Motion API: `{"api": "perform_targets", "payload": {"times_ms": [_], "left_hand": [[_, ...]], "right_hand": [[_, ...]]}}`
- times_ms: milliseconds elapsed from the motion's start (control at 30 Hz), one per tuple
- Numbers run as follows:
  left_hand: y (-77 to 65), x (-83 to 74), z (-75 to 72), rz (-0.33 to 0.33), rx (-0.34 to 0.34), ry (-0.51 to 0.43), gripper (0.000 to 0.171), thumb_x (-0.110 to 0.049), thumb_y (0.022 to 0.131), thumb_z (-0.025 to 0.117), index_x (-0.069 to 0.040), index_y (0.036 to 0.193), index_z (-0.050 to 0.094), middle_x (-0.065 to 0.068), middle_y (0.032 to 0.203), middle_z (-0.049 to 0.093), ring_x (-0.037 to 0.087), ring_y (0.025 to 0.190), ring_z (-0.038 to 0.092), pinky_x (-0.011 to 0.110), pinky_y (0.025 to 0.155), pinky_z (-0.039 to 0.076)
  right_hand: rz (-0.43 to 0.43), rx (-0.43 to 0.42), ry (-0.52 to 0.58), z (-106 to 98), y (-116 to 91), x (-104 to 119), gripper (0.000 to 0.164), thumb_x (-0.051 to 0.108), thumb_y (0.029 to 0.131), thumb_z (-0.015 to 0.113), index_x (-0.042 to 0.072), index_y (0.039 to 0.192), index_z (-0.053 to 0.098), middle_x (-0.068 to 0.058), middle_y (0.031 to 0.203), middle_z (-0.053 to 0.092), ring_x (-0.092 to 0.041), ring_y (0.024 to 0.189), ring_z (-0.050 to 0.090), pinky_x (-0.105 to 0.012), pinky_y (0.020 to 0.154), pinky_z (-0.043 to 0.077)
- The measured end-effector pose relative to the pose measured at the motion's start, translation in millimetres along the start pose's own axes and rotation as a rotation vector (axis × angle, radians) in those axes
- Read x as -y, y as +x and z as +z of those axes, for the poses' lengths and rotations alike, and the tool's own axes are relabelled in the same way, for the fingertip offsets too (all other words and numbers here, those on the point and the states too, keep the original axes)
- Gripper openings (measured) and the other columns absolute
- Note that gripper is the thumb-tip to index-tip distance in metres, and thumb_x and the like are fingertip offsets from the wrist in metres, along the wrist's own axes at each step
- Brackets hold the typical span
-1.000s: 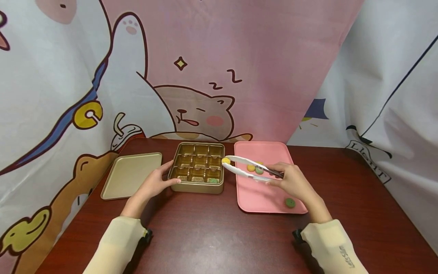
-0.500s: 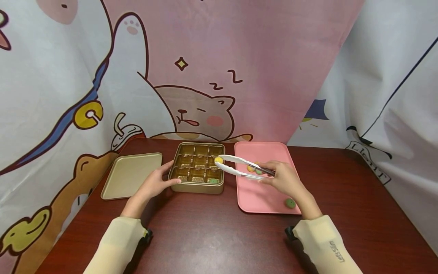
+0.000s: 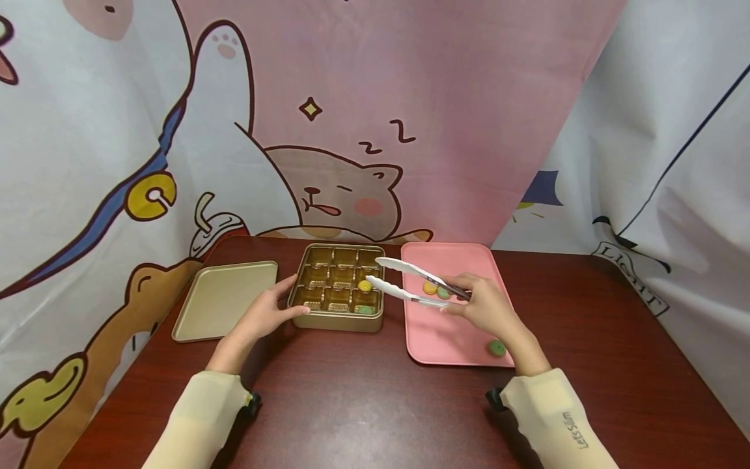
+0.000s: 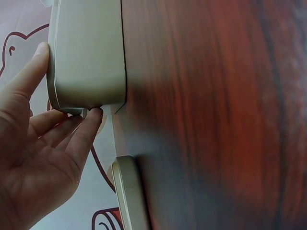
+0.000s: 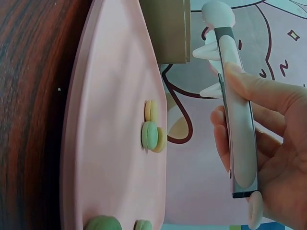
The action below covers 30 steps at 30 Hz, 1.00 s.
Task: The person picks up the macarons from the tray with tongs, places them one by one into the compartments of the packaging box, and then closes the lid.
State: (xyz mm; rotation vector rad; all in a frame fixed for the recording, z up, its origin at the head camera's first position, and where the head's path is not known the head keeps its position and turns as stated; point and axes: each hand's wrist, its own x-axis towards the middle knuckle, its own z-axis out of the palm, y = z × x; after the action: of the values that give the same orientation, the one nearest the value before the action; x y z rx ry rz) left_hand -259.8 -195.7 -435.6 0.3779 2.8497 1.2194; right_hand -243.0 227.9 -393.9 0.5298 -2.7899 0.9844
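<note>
My left hand (image 3: 269, 314) holds the near left corner of a gold square tin (image 3: 336, 322), thumb on the front rim and fingers along its left side. Inside the tin is a divided insert; a yellow macaron (image 3: 364, 286) lies in the middle compartment of the right column, a green macaron (image 3: 366, 310) in the one nearer me. My right hand (image 3: 486, 306) grips white-tipped tongs (image 3: 422, 286) by the handle, thumb on one arm in the right wrist view. The tong tips are spread apart over the tin's right side, the lower one right beside the yellow macaron.
A pink tray (image 3: 433, 339) stands right of the tin, bearing yellow and green macarons (image 5: 149, 135) in a cluster and a green macaron (image 3: 497, 348) at its near right. A shallow gold lid (image 3: 225, 299) lies left of the tin. A printed curtain (image 3: 469, 117) hangs behind the table.
My right hand has moved left with the tongs, carrying the yellow macaron over the tin. The tongs have spread and let it go into a right-column compartment. My left hand stays put.
</note>
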Motion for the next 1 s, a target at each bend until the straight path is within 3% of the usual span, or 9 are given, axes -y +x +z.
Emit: {"api": "perform_targets", "payload": {"times_ms": [533,800,1000], "left_hand": [[-0.6,-0.7,-0.1,0.001,0.004,0.003,0.085,-0.024,0.087,0.078,0.004,0.153,0.032,0.029,0.152,0.042,0.044,0.139,0.043,0.058,0.113,0.035],[-0.9,-1.0,-0.6,-0.002,0.007,0.017,0.087,-0.028,0.087,0.078,0.003,0.154,0.032,0.028,0.154,0.04,0.044,0.142,0.04,0.058,0.114,0.034],[-0.8,-1.2,-0.4,-0.007,0.008,0.01,0.086,-0.027,0.087,0.078,0.003,0.154,0.032,0.028,0.153,0.041,0.043,0.141,0.042,0.058,0.114,0.035]], "right_hand": [[0.04,-0.037,-0.014,-20.2,-14.0,-11.5,0.054,0.012,0.077,0.086,0.002,0.127,0.068,-0.015,0.113,0.073,-0.026,0.093,0.065,-0.037,0.078,0.053],[0.078,-0.061,-0.027,-30.0,-23.7,-22.0,0.055,0.012,0.077,0.086,0.001,0.127,0.067,-0.016,0.11,0.071,-0.024,0.086,0.06,-0.023,0.067,0.048],[0.116,-0.066,-0.038,-37.2,-30.2,-29.0,0.056,0.012,0.077,0.085,-0.002,0.128,0.066,-0.019,0.109,0.07,-0.024,0.085,0.061,-0.021,0.065,0.048]]}}
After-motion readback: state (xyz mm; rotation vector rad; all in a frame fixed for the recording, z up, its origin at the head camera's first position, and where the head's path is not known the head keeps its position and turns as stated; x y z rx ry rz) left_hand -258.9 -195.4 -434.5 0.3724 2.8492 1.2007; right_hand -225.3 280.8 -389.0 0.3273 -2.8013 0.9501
